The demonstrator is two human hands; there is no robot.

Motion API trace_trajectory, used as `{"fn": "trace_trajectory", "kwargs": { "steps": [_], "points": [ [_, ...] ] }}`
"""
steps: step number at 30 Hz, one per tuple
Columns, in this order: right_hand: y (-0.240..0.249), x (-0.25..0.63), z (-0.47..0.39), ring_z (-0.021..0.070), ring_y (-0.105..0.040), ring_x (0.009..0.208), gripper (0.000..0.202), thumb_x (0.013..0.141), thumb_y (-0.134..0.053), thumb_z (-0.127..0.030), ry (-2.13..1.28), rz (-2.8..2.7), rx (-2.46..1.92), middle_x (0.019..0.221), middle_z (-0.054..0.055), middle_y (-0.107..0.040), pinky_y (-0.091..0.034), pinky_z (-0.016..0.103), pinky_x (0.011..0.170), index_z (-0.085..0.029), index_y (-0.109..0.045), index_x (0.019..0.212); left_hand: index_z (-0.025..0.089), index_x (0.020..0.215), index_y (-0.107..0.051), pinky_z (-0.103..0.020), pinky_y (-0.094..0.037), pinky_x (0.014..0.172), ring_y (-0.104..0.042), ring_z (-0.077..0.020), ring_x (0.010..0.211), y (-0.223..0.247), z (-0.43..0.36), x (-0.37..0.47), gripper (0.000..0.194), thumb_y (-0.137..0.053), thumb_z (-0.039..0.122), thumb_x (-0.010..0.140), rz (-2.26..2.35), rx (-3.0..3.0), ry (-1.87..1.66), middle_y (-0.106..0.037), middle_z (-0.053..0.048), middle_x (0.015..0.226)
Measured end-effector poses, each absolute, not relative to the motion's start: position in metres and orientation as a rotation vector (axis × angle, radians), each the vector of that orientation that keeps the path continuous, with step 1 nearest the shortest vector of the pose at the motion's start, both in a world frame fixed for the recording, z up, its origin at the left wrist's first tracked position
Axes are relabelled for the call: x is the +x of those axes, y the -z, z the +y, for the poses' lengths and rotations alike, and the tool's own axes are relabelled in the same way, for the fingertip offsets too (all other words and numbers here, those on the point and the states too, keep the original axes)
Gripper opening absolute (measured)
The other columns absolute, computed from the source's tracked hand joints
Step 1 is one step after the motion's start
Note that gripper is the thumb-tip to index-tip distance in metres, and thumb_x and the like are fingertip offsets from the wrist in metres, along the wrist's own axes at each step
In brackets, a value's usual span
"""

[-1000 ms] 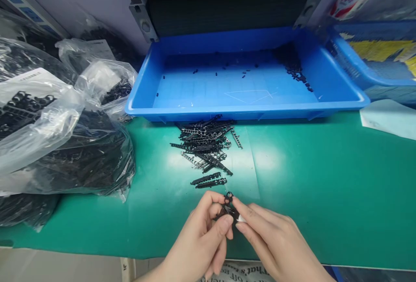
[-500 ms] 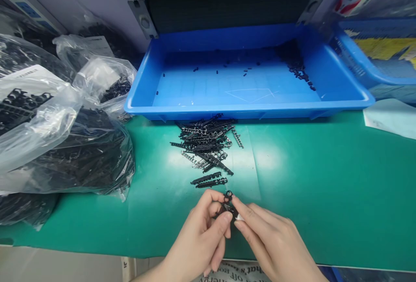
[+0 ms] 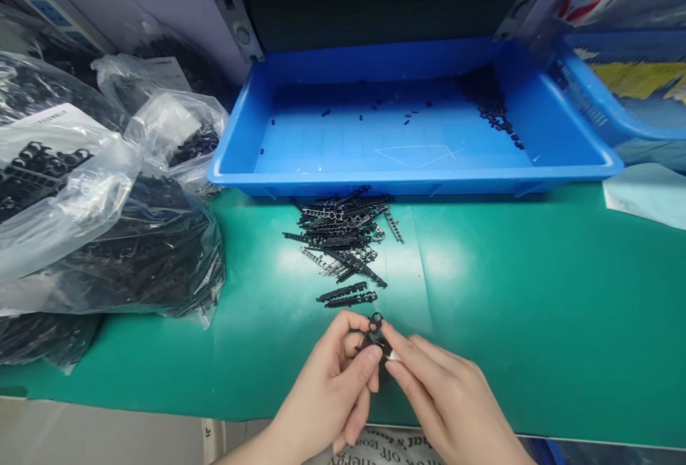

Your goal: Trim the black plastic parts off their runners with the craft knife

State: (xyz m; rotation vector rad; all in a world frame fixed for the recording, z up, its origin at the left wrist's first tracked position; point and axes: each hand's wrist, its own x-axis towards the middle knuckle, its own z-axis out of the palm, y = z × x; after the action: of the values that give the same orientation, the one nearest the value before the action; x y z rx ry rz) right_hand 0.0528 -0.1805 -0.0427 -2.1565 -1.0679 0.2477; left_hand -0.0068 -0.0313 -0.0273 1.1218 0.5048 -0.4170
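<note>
Near the front edge of the green table, my left hand (image 3: 335,386) is closed on a small black plastic part (image 3: 376,321) with ring-shaped openings. My right hand (image 3: 442,386) meets it from the other side, its index finger and thumb closed on the same part. A small white bit (image 3: 394,356) shows by the right fingertips; I cannot tell what it is. The fingers hide much of the part. Just beyond my hands lie two black plastic strips (image 3: 351,300), and behind them a loose pile of similar strips (image 3: 343,226).
A blue tray (image 3: 418,181) at the back holds scattered small black pieces (image 3: 498,116), heaped at its right. Clear bags (image 3: 133,251) of black parts crowd the left. Pale paper (image 3: 646,193) and another blue bin (image 3: 594,101) are at the right.
The view has shifted slightly. My hands stay at nearly the same spot with the black part between them, and the strips and pile have not moved on the table.
</note>
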Motion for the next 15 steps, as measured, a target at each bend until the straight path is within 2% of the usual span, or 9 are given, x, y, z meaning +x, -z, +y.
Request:
{"fn": "trace_trajectory", "kwargs": {
  "steps": [15],
  "points": [
    [0.0470,0.0475,-0.1794,0.0168,-0.060,0.066,0.039,0.092,-0.031,-0.022,-0.319,-1.021,-2.210,0.078,0.005,-0.062,-0.046,0.025,0.047,-0.017,-0.044,0.128,0.022,0.090,-0.037,-0.006,-0.020,0.021,-0.034,0.0020,0.024,0.0233,-0.0347,-0.0031,0.024,-0.044,0.044,0.083,0.533,1.242,0.423,-0.046,0.010,0.061]
  ]
}}
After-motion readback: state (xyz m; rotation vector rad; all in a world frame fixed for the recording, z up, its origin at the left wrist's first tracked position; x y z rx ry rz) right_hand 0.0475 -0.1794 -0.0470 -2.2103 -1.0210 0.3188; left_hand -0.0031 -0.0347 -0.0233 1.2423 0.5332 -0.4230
